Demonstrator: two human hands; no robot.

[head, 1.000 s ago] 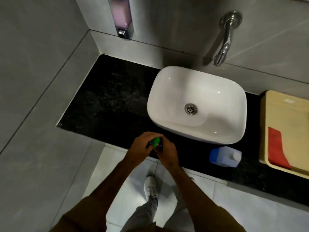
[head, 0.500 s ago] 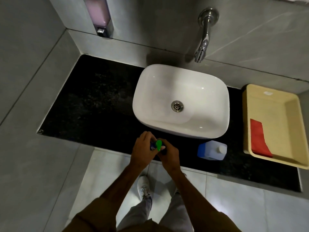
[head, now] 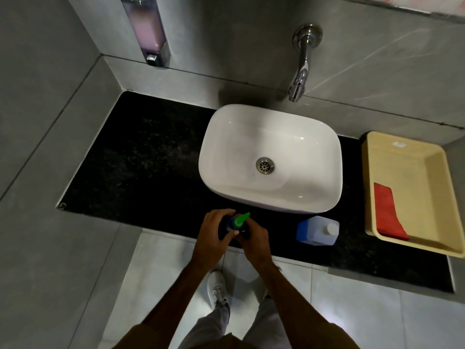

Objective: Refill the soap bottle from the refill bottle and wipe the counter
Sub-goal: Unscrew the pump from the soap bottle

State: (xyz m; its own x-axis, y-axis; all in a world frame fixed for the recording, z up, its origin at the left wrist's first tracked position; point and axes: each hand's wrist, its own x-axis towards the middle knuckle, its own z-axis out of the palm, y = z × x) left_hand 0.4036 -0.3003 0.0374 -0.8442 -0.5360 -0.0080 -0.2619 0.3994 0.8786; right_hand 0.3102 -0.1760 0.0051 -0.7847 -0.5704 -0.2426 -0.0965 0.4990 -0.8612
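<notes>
Both forearms are bare, ending in the left hand (head: pixel 212 235) and right hand (head: pixel 255 241). Brown short sleeves (head: pixel 141 336) cover the upper arms. The person wears light grey trousers (head: pixel 214 323) and a white lace-up sneaker (head: pixel 217 285) with white laces.

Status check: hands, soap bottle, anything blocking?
Left hand and right hand both gripping soap bottle at counter edge. Refill bottle capped, right. Nothing blocking.

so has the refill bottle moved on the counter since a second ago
No. The refill bottle still lies just below the front right corner of the white basin, left of the yellow tray; only the camera shifted.
</notes>
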